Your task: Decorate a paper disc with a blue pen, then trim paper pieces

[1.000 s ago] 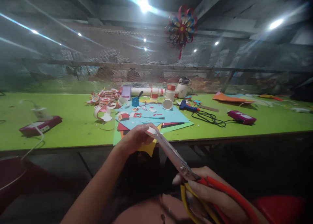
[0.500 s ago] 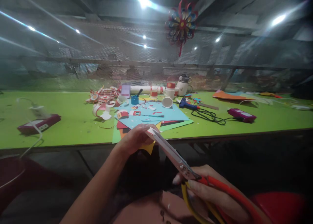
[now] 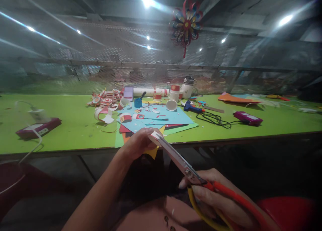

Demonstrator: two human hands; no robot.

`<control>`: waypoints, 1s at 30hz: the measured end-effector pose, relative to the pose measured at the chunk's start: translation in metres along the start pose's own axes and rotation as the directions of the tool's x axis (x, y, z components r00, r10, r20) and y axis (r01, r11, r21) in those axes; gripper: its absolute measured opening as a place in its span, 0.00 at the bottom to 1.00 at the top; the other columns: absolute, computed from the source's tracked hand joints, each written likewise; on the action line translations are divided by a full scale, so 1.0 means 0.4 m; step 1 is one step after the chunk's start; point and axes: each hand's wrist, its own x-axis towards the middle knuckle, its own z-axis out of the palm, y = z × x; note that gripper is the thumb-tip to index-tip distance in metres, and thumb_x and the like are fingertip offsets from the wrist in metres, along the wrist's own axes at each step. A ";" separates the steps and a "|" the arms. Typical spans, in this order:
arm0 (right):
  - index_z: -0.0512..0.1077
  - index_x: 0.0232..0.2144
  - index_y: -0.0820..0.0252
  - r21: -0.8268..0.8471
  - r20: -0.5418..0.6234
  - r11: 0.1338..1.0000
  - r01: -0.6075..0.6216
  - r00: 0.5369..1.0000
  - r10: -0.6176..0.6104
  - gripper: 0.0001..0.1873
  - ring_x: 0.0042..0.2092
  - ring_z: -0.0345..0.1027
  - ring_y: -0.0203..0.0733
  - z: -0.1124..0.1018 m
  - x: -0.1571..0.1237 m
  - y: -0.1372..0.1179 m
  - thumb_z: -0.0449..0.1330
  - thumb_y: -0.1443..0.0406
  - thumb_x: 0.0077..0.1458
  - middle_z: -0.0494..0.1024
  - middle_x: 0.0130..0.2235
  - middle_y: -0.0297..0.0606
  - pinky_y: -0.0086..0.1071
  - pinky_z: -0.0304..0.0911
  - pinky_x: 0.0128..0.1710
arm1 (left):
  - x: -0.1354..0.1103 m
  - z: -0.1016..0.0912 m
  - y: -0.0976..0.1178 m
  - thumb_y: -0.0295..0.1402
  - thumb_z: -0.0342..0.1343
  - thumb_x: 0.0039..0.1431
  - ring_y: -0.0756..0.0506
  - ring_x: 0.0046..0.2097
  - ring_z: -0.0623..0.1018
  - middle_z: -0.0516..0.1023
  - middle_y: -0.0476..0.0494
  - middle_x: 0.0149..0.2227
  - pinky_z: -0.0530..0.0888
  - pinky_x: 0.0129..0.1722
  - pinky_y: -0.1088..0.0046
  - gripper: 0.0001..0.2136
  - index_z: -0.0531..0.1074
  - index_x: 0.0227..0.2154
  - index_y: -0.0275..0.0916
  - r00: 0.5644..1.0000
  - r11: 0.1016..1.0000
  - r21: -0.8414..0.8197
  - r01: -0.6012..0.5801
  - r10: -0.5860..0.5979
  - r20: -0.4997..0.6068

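Note:
My right hand point(image 3: 221, 194) is closed around the red and yellow handles of a large pair of scissors point(image 3: 176, 157), whose blades point up and to the left. At the blade tips, my left hand point(image 3: 141, 142) pinches a small white piece of paper point(image 3: 156, 136); most of it is hidden by the fingers and blades. Both hands are in front of the table's near edge. Beyond the left hand lie sheets of light blue paper point(image 3: 178, 117) with cut scraps on them and coloured sheets beneath.
On the green table point(image 3: 75, 133) are a pile of red and white paper rings point(image 3: 108, 98), a blue pot point(image 3: 138, 102), a tipped white paper cup point(image 3: 171, 105), a blue glue gun point(image 3: 191, 106) with coiled black cord, and purple power strips point(image 3: 248, 118). A paper pinwheel point(image 3: 186, 24) hangs above.
The scissor handles have spread slightly, with the yellow one lower. My left hand keeps its hold on the paper, nearly still.

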 end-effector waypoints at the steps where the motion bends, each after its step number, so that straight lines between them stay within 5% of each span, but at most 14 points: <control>1: 0.80 0.34 0.57 -0.015 -0.007 1.000 0.008 1.000 -0.008 0.22 0.24 0.61 0.36 0.000 0.000 0.001 0.58 0.47 0.55 0.68 0.21 0.34 0.29 0.61 0.25 | 0.000 0.000 -0.001 0.53 0.53 0.50 0.53 0.20 0.55 0.59 0.53 0.16 0.50 0.21 0.75 0.23 0.72 0.24 0.33 1.000 1.000 0.005 -0.002 0.002 -0.005; 14: 0.75 0.40 0.60 -0.273 0.070 0.957 0.098 0.994 -0.081 0.19 0.32 0.66 0.37 0.001 0.035 0.033 0.53 0.53 0.61 0.75 0.32 0.38 0.26 0.60 0.27 | -0.008 0.001 -0.019 0.49 0.52 0.57 0.53 0.21 0.56 0.58 0.53 0.17 0.51 0.21 0.74 0.20 0.70 0.23 0.35 0.980 0.991 0.125 -0.054 0.076 -0.185; 20: 0.78 0.39 0.60 -0.312 0.110 0.933 0.181 0.982 -0.153 0.20 0.25 0.61 0.33 0.018 0.012 0.047 0.56 0.52 0.59 0.72 0.25 0.33 0.26 0.56 0.25 | -0.006 0.002 -0.030 0.47 0.54 0.58 0.52 0.23 0.58 0.60 0.52 0.19 0.55 0.24 0.74 0.19 0.70 0.22 0.35 0.941 0.981 0.167 -0.099 0.147 -0.305; 30: 0.76 0.47 0.59 -0.330 0.066 0.920 0.209 0.978 -0.199 0.17 0.29 0.70 0.38 0.000 0.022 0.055 0.55 0.59 0.60 0.77 0.30 0.37 0.26 0.66 0.28 | -0.019 0.017 -0.018 0.47 0.53 0.59 0.49 0.27 0.66 0.69 0.46 0.24 0.64 0.28 0.74 0.19 0.76 0.36 0.32 0.962 0.971 -0.035 -0.235 0.227 -0.153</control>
